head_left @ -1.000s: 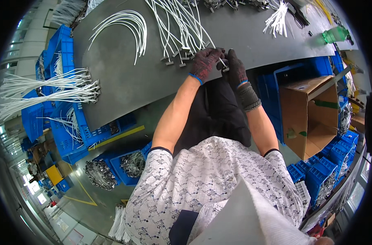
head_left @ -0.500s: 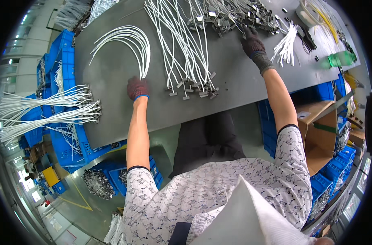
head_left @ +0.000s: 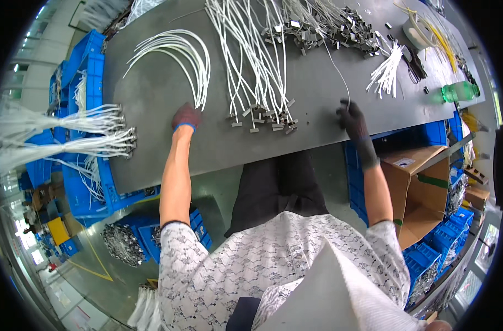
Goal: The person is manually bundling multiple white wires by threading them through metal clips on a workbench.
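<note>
At the left of the grey table (head_left: 152,110), my left hand (head_left: 186,117), in a dark red knit glove, is closed at the lower ends of a curved bunch of white cables (head_left: 199,60). My right hand (head_left: 352,120), in a dark grey glove, is near the front edge with its fingers pinched on a thin pale wire (head_left: 339,71). That wire runs back to a heap of small metal clips (head_left: 350,33) with wires at the far side. Between my hands lies a row of straight white cables (head_left: 257,60) with metal clips (head_left: 262,118) on their near ends.
More white cables with metal ends (head_left: 91,146) hang over blue crates (head_left: 91,187) at the left. Short white tubes (head_left: 386,71), black-handled pliers (head_left: 414,66), a pale bowl (head_left: 417,33) and a green bottle (head_left: 458,92) sit at the right. Below stands a cardboard box (head_left: 422,204).
My right hand has come back from the clip heap toward the front edge, drawing out a thin wire. My left hand has stayed at the ends of the curved cables, which have spread slightly.
</note>
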`<state>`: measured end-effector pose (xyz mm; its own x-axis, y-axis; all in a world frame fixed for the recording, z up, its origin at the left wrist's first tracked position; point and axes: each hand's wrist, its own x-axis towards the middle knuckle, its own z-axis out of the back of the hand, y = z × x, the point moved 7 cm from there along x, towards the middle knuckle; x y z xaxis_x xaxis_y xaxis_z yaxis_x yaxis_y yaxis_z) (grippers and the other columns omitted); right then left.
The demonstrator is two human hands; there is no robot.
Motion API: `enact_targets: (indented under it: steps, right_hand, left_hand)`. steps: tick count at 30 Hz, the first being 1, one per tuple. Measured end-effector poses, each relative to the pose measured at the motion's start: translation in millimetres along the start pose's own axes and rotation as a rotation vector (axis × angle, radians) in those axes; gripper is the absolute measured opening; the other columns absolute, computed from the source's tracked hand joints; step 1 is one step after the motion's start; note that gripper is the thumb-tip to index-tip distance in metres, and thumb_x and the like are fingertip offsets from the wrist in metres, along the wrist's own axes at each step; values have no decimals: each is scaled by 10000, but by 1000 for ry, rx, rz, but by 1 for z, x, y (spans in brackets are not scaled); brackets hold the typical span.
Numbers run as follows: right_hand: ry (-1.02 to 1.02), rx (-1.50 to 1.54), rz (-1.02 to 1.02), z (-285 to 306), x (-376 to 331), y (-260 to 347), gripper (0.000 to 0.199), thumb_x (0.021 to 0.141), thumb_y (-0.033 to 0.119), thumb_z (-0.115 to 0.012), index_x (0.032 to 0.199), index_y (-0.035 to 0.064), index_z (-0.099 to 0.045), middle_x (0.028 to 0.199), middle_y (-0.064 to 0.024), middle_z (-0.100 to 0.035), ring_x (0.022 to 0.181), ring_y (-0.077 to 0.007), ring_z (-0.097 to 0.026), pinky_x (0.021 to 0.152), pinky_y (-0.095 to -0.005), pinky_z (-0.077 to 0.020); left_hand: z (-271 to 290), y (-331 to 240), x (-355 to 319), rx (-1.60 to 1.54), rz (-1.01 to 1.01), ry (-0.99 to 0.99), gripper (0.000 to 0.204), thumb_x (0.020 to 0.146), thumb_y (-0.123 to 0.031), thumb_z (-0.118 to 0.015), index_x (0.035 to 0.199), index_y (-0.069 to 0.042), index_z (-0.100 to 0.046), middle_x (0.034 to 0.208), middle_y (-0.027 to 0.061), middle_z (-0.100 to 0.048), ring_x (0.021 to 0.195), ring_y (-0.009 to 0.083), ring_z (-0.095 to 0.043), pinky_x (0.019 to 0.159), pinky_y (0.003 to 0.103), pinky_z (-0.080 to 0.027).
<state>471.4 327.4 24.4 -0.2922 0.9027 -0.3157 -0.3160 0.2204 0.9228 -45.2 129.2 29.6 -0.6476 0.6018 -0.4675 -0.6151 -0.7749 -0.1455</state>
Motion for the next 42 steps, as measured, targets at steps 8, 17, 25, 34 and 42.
enact_targets:
  steps: [8,17,25,34,42]
  right_hand:
    - [165,-815,227,28,-213,-181,151,890,136,-645,991,43,-709,937,-169,-712,863,-307,-688,759,-391,-532]
    - [663,-1278,97,34,-364,-330,134,711,142,-717,828,81,-740,977,-195,-704,938,-378,-676,809,-452,-552]
    - [303,-895,96,27,-338,-295,135,792,100,-599,824,33,-712,888,-242,-691,863,-441,-675,734,-501,-554]
    - [312,-1033,130,33,-341,-314,189,884,121,-548,912,37,-715,916,-246,-685,882,-453,-661,732,-521,-526]
    - [172,-756,192,-18,-262,-187,227,958,154,-488,1039,75,-685,936,-227,-683,940,-441,-644,782,-514,-518]
  left_hand:
    - [-12,5,10,34,-132,-229,256,906,-288,-614,1042,-84,-688,1098,191,-701,1029,392,-675,862,473,-558]
    - [-62,26,-27,87,-254,-116,276,853,-265,-602,1011,-74,-723,1095,202,-704,1019,393,-679,896,466,-540]
    - [-59,8,-38,81,-260,-257,228,886,-224,-528,1003,-134,-702,1046,169,-720,982,365,-704,813,496,-571]
    - [-59,-32,-88,-1494,-280,443,358,878,-191,-757,1163,-20,-624,920,65,-682,809,147,-686,644,267,-561]
    - [-82,-238,-154,-1888,-444,658,235,935,-46,-663,1152,-26,-575,940,107,-686,792,253,-700,723,439,-625]
